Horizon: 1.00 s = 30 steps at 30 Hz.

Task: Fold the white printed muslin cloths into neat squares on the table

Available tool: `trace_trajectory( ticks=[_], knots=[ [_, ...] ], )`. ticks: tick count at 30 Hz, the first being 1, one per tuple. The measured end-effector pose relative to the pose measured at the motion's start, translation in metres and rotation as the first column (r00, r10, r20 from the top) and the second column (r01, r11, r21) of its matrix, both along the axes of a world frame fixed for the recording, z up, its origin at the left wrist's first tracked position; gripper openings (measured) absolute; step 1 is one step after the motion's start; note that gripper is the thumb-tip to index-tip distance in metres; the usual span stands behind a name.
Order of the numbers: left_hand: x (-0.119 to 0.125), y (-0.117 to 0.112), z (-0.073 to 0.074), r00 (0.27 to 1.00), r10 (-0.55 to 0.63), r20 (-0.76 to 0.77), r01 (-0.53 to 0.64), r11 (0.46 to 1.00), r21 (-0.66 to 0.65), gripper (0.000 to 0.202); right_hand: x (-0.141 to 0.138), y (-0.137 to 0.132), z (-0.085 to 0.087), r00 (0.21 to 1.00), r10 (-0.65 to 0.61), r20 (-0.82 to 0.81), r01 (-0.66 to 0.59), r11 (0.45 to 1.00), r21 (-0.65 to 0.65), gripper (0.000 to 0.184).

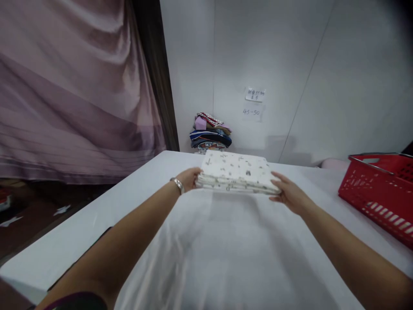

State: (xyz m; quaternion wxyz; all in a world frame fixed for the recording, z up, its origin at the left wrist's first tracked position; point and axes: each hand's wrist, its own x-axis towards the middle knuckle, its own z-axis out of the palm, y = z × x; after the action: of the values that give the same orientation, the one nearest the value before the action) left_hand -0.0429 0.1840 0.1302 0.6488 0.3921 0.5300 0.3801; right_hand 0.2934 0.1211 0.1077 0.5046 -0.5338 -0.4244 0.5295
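Observation:
A neatly folded white cloth (237, 170) with small dark and green prints is held level above the far half of the white table (129, 193). My left hand (189, 178) grips its left edge, with a silver bracelet on the wrist. At the opposite edge, my right hand (287, 192) pinches the layers, thumb below and fingers on the upper side. The cloth looks like several layers thick; whether it is a sheet or a garment I cannot tell. A soft shadow falls on the tabletop beneath it.
Behind the cloth a pile of folded fabrics (210, 133) stands near the wall. A red plastic basket (371, 185) with a metal handle is on the right. Two paper labels (254, 94) are stuck to the wall. Pink curtain (74, 94) hangs at the left.

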Motion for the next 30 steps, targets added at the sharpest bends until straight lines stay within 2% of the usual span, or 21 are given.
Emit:
trace_trajectory(
  ticks=[3,5,6,9,12,15,16,17,19,20,21,22,23,25,28,30],
  knots=[
    [0.008,-0.021,-0.061,0.998,-0.029,-0.061,0.019,0.987,-0.161,0.007,-0.001,-0.028,-0.057,0.998,0.045,0.035,-0.034,0.967,-0.252,0.059],
    [0.011,-0.033,-0.091,0.996,-0.03,-0.084,0.012,0.978,-0.211,0.007,-0.002,-0.044,-0.082,0.996,0.088,0.022,-0.074,0.928,-0.365,0.065],
    [0.01,-0.037,-0.1,0.996,-0.031,-0.088,0.011,0.975,-0.22,0.008,-0.002,-0.051,-0.089,0.995,0.098,0.014,-0.085,0.92,-0.382,0.067],
    [0.003,-0.044,-0.112,0.995,-0.027,-0.098,0.007,0.979,-0.205,0.01,-0.006,-0.066,-0.094,0.995,0.097,0.015,-0.086,0.937,-0.339,0.067],
    [-0.005,-0.049,-0.115,0.989,-0.01,-0.145,-0.014,0.986,-0.167,0.01,-0.01,-0.077,-0.094,0.992,0.117,0.044,-0.091,0.917,-0.387,0.07],
    [-0.012,-0.053,-0.119,0.971,0.023,-0.239,-0.053,0.992,-0.118,0.012,-0.008,-0.082,-0.097,0.961,0.178,0.213,-0.073,0.901,-0.427,0.071],
    [-0.015,-0.053,-0.12,0.959,0.039,-0.28,-0.068,0.993,-0.095,0.013,-0.006,-0.083,-0.097,0.916,0.221,0.335,-0.068,0.908,-0.414,0.069],
    [-0.019,-0.054,-0.121,0.945,0.059,-0.322,-0.084,0.994,-0.066,0.014,-0.003,-0.083,-0.095,0.834,0.264,0.485,-0.063,0.918,-0.392,0.067],
    [-0.026,-0.056,-0.12,0.913,0.107,-0.393,-0.113,0.994,0.008,0.016,0.001,-0.082,-0.089,0.565,0.277,0.777,-0.05,0.952,-0.303,0.06],
    [-0.029,-0.057,-0.119,0.901,0.129,-0.415,-0.12,0.992,0.047,0.016,0.0,-0.082,-0.084,0.429,0.228,0.874,-0.057,0.972,-0.226,0.056],
    [-0.032,-0.059,-0.117,0.891,0.146,-0.429,-0.122,0.989,0.084,0.015,-0.004,-0.081,-0.078,0.334,0.149,0.931,-0.081,0.988,-0.129,0.052],
    [-0.033,-0.062,-0.116,0.885,0.157,-0.437,-0.117,0.986,0.117,0.014,-0.009,-0.081,-0.073,0.286,0.061,0.956,-0.124,0.992,-0.026,0.05],
    [-0.034,-0.065,-0.114,0.883,0.161,-0.441,-0.106,0.984,0.146,0.012,-0.018,-0.081,-0.07,0.274,-0.011,0.962,-0.195,0.979,0.067,0.048],
    [-0.032,-0.073,-0.114,0.88,0.163,-0.446,-0.08,0.977,0.199,0.014,-0.037,-0.081,-0.071,0.274,-0.054,0.96,-0.4,0.902,0.164,0.049],
    [-0.027,-0.087,-0.118,0.816,0.19,-0.545,-0.005,0.946,0.323,0.024,-0.061,-0.079,-0.093,0.153,0.035,0.988,-0.646,0.76,0.073,0.058],
    [-0.025,-0.094,-0.124,0.752,0.181,-0.634,0.066,0.936,0.346,0.029,-0.067,-0.077,-0.113,0.08,0.072,0.994,-0.689,0.725,0.003,0.063]
  ],
)
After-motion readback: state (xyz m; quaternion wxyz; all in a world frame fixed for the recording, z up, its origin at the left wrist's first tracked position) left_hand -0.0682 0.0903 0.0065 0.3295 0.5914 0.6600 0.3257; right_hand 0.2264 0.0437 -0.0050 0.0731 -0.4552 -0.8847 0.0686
